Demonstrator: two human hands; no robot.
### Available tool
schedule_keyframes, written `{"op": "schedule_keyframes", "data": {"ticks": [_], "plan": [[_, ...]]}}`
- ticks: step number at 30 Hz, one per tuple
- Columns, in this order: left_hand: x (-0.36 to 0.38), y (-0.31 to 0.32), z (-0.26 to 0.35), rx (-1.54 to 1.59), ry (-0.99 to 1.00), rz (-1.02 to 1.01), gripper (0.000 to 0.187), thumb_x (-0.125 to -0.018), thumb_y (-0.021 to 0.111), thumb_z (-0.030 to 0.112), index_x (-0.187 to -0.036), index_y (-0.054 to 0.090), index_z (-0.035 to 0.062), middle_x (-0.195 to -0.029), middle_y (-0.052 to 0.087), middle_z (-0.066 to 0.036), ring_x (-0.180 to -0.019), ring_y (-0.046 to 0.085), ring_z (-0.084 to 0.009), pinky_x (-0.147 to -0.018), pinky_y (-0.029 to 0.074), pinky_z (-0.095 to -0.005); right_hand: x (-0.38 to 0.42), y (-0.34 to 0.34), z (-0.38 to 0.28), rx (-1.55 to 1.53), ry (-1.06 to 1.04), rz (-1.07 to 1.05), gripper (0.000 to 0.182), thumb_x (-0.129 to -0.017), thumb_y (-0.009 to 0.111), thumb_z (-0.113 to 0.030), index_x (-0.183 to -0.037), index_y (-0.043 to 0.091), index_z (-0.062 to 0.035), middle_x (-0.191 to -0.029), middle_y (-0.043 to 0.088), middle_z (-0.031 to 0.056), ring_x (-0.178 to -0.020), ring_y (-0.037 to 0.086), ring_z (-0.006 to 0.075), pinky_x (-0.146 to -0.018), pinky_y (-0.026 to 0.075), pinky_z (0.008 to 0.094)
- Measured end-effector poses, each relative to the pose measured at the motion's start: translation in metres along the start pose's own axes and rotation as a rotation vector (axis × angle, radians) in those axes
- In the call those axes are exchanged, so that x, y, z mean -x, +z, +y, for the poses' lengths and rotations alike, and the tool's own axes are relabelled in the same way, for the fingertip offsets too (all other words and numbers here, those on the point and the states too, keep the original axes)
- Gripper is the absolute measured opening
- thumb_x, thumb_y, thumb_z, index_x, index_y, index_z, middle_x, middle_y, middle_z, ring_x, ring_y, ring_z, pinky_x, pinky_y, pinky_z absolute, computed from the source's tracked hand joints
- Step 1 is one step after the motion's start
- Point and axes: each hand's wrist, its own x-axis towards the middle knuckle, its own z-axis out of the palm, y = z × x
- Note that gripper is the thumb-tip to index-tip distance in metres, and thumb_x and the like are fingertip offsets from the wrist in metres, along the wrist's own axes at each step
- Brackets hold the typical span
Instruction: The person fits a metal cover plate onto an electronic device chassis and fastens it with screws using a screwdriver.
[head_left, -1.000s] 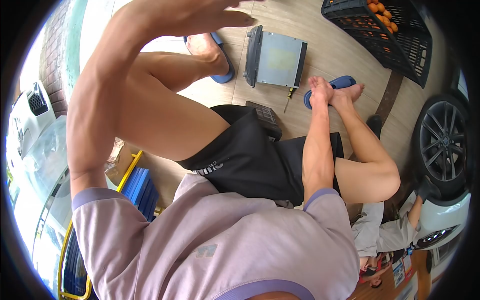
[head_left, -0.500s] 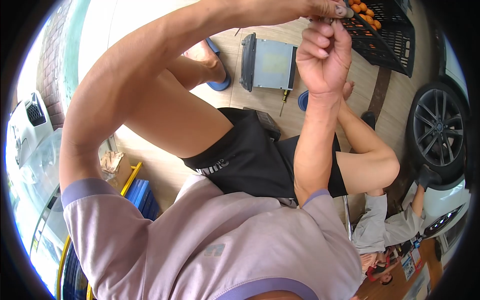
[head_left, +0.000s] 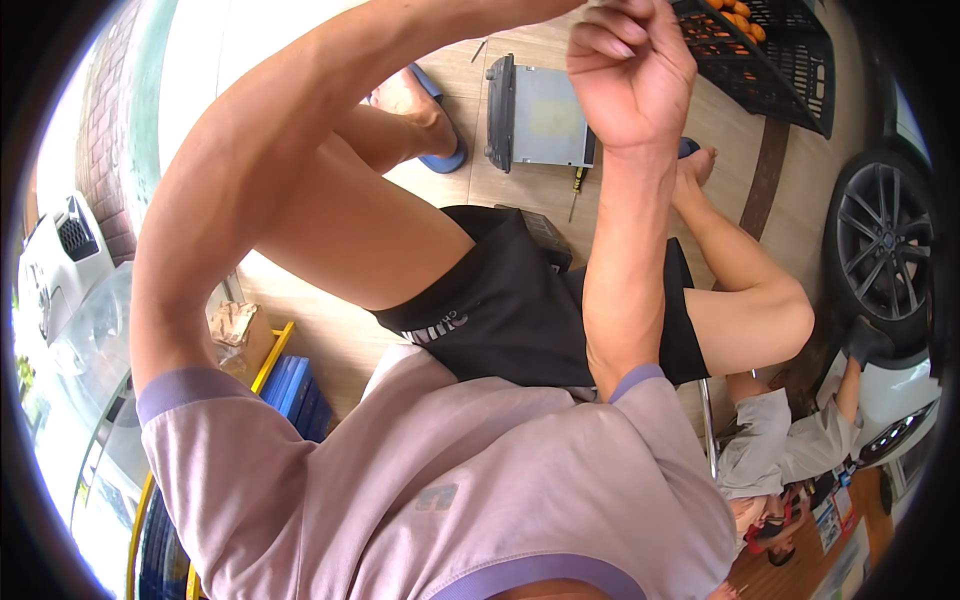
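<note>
My right hand (head_left: pixel 632 85) is raised near the top edge, palm toward me, with its fingers curled in. The thumb and index tips run up to the frame edge, so whatever they pinch is hidden. My left forearm (head_left: pixel 400 60) reaches across from the left and leaves the frame at the top, beside the right fingers; the left hand itself is cut off. Below and left of my right hand, a grey metal box with a black front, like a car stereo unit (head_left: pixel 545 115), lies on the floor. A screwdriver (head_left: pixel 579 182) with a yellow-and-black handle lies by its lower edge.
A black plastic crate (head_left: pixel 785 85) holds orange fruit (head_left: pixel 740 25) at upper right. A car wheel (head_left: pixel 882 240) stands at the right, with a seated person (head_left: pixel 760 440) below it. Blue panels (head_left: pixel 292 390) and a cardboard box (head_left: pixel 240 340) are at left.
My hands have shifted up and left in the view, and the left hand has passed out of the top edge. The floor items appear slightly shifted as the camera moved.
</note>
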Motion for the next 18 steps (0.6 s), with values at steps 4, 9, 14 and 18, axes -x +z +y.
{"op": "schedule_keyframes", "data": {"ticks": [4,9,14,18], "plan": [[-0.002,-0.002,-0.006,-0.053,-0.021,-0.006,0.02,-0.102,0.06,0.016,-0.095,0.062,-0.0036,-0.08,0.064,-0.004,-0.075,0.06,-0.0092,-0.069,0.052,-0.0263,-0.004,-0.005,0.0,0.13,-0.036,0.088,0.017,-0.102,0.06,-0.026,-0.093,0.066,-0.0122,-0.08,0.063,-0.0043,-0.066,0.055,0.0067,-0.057,0.045,0.0223],[0.004,-0.01,0.008,-0.126,-0.02,-0.102,0.033,-0.103,0.059,0.033,-0.101,0.06,-0.0002,-0.086,0.062,-0.003,-0.078,0.059,-0.011,-0.074,0.052,-0.0277,0.02,-0.044,-0.036,1.011,-0.511,0.502,0.016,-0.097,0.063,-0.015,-0.093,0.064,0.0005,-0.078,0.064,0.0024,-0.062,0.057,0.0123,-0.055,0.047,0.0249],[0.008,-0.005,0.019,-0.051,-0.047,-0.07,0.035,-0.102,0.058,0.037,-0.095,0.059,0.0025,-0.081,0.06,-0.001,-0.076,0.06,-0.0101,-0.072,0.052,-0.0267,0.103,-0.254,-0.074,1.924,-0.334,1.142,0.03,-0.091,0.062,-0.027,-0.089,0.072,0.0007,-0.09,0.073,0.0206,-0.084,0.072,0.0337,-0.077,0.055,0.0432],[0.011,-0.005,0.011,-0.067,-0.119,-0.118,0.034,-0.103,0.056,0.036,-0.094,0.058,0.003,-0.081,0.059,-0.001,-0.075,0.06,-0.0098,-0.071,0.052,-0.0262,0.151,-0.309,-0.012,1.892,0.618,1.339,0.035,-0.088,0.068,-0.032,-0.112,0.07,-0.0065,-0.119,0.069,0.02,-0.112,0.065,0.0373,-0.096,0.051,0.0471]]}}
